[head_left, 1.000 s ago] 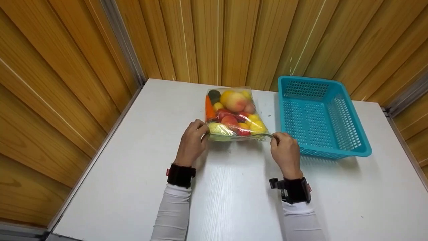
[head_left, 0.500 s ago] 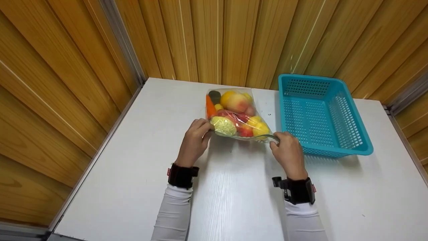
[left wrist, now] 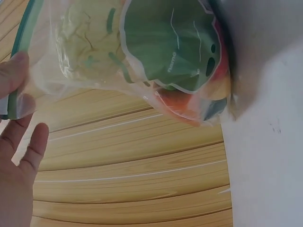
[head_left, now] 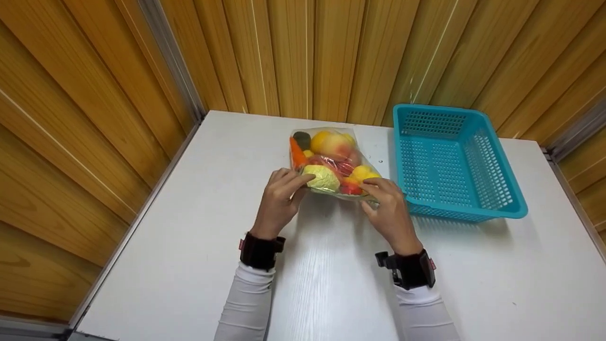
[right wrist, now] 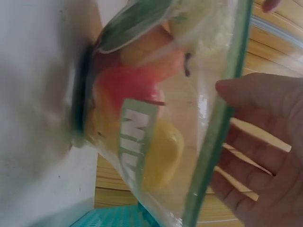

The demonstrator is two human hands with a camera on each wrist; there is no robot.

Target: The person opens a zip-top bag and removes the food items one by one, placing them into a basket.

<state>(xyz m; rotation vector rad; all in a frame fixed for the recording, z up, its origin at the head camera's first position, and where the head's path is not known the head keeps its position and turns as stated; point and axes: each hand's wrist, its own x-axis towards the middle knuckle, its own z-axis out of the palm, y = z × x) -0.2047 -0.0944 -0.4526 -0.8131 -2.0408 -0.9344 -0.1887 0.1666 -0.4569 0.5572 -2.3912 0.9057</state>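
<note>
A clear zip bag [left wrist: 165, 47] with a green print and green zip strip [right wrist: 218, 127] lies full of produce before both hands. Through its plastic show a pale green cabbage [head_left: 322, 178], a carrot [head_left: 297, 152], a peach [head_left: 337, 146] and yellow fruit [head_left: 362, 172]. My left hand [head_left: 280, 199] pinches the left end of the bag's mouth between thumb and finger. Farther right, my right hand [head_left: 389, 210] pinches the strip, its thumb on one face and the fingers behind. The mouth edge is lifted toward me.
To the right stands a turquoise mesh basket [head_left: 433, 161] with nothing in it, its near left corner close to my right hand. Wood-pattern panels [head_left: 326, 61] wall off the back and the left of the white table [head_left: 199, 246].
My right hand has slid left along the zip strip, away from the bag's right corner. My left hand has edged slightly right, and the cabbage has shifted right inside the bag.
</note>
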